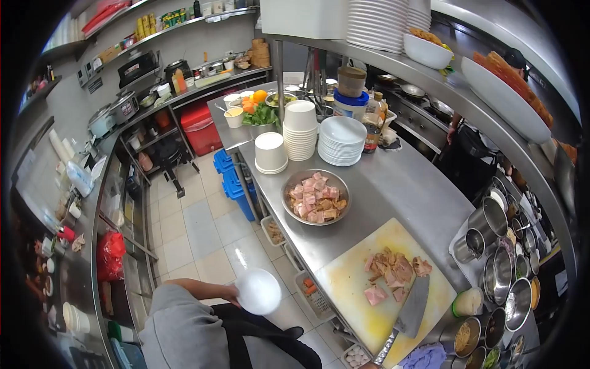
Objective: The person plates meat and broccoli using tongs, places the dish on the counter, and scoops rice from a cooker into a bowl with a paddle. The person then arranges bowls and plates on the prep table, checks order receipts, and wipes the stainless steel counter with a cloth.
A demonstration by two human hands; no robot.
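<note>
My left hand (230,295) grips the rim of a white round bowl (259,291), held out over the floor beside the counter. At the bottom edge, only a sliver of my right hand (369,365) shows near the end of a cleaver's handle; its fingers are hidden. The cleaver (410,309) lies on a yellow-stained white cutting board (344,270), blade pointing away from me. Cut pieces of meat (393,270) are piled near the blade. Behind the board, a steel bowl (348,212) is filled with pink and brown meat chunks (316,198).
Stacked white tubs (300,132) and plates (340,141) stand farther along the counter, near leafy greens (264,114). Steel pots and bowls (488,218) crowd the right side. An overhead shelf (491,92) crosses above. Blue bins (238,190) sit on the tiled floor.
</note>
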